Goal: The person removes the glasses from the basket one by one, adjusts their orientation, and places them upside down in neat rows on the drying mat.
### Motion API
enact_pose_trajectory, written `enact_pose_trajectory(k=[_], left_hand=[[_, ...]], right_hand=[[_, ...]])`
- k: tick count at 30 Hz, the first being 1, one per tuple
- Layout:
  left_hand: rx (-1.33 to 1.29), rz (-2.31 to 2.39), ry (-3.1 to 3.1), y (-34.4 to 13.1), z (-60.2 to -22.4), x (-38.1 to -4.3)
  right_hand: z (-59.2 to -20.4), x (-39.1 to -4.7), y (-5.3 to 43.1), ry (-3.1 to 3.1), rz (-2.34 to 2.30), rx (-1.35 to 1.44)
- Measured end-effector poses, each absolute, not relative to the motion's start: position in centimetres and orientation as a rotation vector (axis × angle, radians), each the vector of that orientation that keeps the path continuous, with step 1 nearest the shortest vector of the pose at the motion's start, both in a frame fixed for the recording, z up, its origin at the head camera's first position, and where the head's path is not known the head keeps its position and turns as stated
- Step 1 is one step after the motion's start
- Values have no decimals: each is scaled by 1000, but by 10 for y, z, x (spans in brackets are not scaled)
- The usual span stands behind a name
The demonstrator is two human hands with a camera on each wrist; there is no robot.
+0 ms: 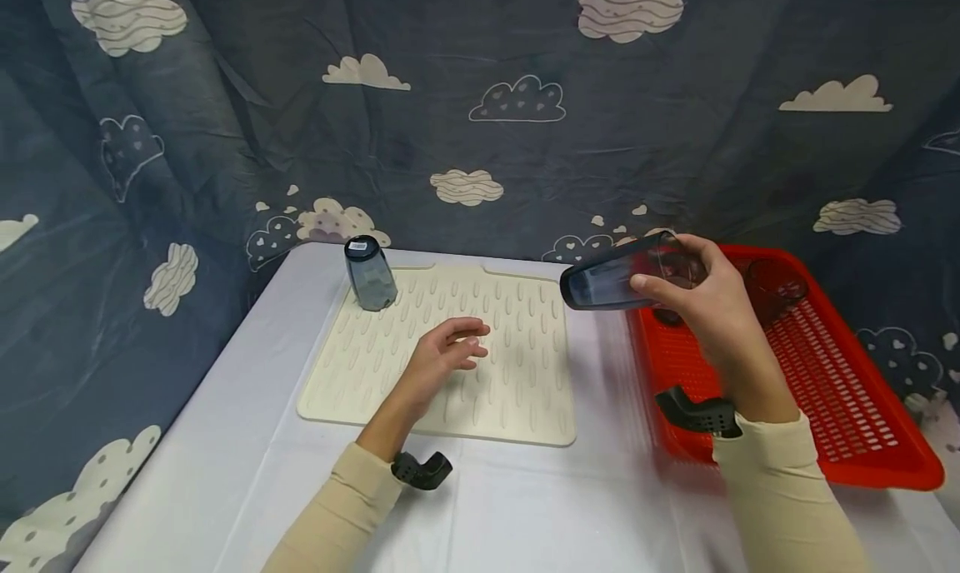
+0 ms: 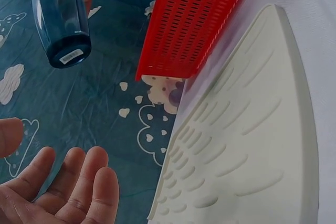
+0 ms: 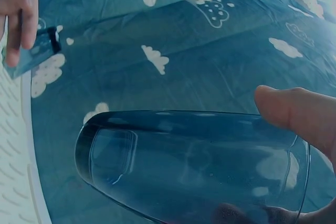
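Observation:
A tinted blue-grey drinking glass (image 1: 611, 278) is gripped near its rim by my right hand (image 1: 716, 306), thumb on one side and fingers round the other. It tilts almost level above the red basket's left edge, base pointing left; the right wrist view shows its clear wall (image 3: 194, 166) close up. My left hand (image 1: 442, 356) hovers over the cream drying mat (image 1: 525, 415), fingers loosely bent and holding nothing. Another such glass (image 1: 371, 277) stands upside down at the mat's far left corner, its labelled base upward.
The red perforated basket (image 1: 840, 390) stands at the right of the white-covered table (image 1: 540, 506). Inside it lie more dark glasses, one of them (image 1: 776, 290) near the far end. A dark cloud-print cloth (image 1: 510, 156) hangs behind the table.

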State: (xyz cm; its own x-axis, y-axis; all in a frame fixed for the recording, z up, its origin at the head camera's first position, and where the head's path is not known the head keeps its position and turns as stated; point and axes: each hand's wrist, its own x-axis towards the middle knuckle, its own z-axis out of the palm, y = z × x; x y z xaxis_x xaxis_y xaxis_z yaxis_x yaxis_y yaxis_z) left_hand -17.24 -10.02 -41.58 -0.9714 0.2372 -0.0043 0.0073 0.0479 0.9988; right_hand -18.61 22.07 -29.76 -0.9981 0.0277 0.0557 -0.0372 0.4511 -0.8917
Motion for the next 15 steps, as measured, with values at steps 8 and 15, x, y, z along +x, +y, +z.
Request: enact_pose_trajectory(k=[8,15], left_hand=[[234,2061,2152,-102,-415,-171],[221,2064,2138,-103,-417,-170]], right_hand=[[-303,-187,205,-2558,1702,73],[-312,-185,189,-2523,1791,128]])
